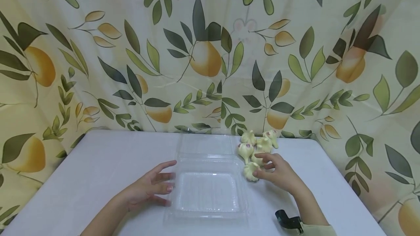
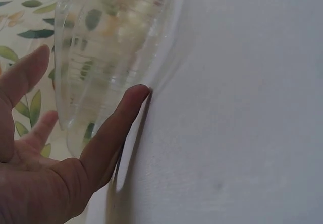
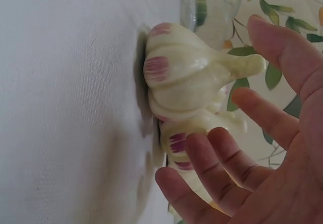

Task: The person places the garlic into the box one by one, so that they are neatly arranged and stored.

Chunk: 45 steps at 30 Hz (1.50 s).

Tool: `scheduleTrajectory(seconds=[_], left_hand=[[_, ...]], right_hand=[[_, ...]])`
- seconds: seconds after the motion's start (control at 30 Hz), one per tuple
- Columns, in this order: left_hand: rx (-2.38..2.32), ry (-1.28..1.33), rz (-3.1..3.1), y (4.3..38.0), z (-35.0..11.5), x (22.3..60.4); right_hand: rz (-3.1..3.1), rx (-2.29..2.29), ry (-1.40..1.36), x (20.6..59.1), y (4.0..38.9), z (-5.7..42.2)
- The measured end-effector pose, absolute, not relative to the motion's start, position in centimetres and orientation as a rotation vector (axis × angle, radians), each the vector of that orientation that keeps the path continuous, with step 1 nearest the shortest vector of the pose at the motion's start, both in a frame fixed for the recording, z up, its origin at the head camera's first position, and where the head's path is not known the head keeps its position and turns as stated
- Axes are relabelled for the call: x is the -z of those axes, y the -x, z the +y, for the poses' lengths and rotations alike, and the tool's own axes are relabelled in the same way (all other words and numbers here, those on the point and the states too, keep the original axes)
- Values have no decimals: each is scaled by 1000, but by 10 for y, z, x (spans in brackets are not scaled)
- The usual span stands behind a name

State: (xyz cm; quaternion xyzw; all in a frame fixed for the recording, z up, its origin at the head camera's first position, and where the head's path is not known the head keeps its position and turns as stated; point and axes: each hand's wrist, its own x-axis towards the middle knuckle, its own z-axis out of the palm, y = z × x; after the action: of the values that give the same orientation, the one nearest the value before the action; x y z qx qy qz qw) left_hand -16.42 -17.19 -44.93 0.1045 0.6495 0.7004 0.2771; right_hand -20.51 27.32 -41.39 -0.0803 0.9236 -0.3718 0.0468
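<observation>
A clear plastic clamshell box point(image 1: 210, 192) lies opened flat on the table, its lid point(image 1: 206, 146) folded toward the back. My left hand point(image 1: 147, 188) is at the box's left edge with fingers spread; in the left wrist view a fingertip point(image 2: 135, 94) is at or very near the clear plastic. Several garlic bulbs with purple streaks sit in a cluster right of the box. Over the nearest garlic bulb point(image 1: 251, 171) reaches my right hand point(image 1: 279, 174), fingers parted and loosely bent. In the right wrist view a gap shows between the thumb and that bulb's stem point(image 3: 247, 66).
The white table point(image 1: 108, 163) ends at the back against a cloth curtain point(image 1: 210, 94) printed with leaves and orange fruit. Beside my right wrist is a small black device point(image 1: 288, 220), near the sleeve.
</observation>
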Motion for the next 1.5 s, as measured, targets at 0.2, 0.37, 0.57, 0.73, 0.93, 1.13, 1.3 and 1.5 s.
scheduleTrajectory(seconds=[0.2, 0.37, 0.57, 0.73, 0.93, 1.13, 1.3, 1.5], left_hand=[[-1896, -314, 1694, 162, -176, 454], [-1909, -316, 1669, 158, -177, 455], [-1920, -313, 1635, 155, -170, 455], [-1937, -303, 1641, 152, -166, 453], [-1959, -292, 1634, 151, -165, 453], [-1969, -290, 1632, 151, -165, 452], [-1975, -289, 1624, 151, -165, 451], [-1975, -289, 1622, 150, -164, 452]], right_hand=[[2777, 1137, 253, 416, 206, 267], [2767, 1130, 274, 419, 207, 264], [2802, 1101, 303, 418, 207, 263], [2829, 1085, 325, 419, 206, 261], [2828, 1093, 306, 422, 207, 256], [2827, 1070, 275, 423, 207, 251], [2836, 1075, 262, 422, 206, 250], [2838, 1095, 251, 421, 205, 251]])
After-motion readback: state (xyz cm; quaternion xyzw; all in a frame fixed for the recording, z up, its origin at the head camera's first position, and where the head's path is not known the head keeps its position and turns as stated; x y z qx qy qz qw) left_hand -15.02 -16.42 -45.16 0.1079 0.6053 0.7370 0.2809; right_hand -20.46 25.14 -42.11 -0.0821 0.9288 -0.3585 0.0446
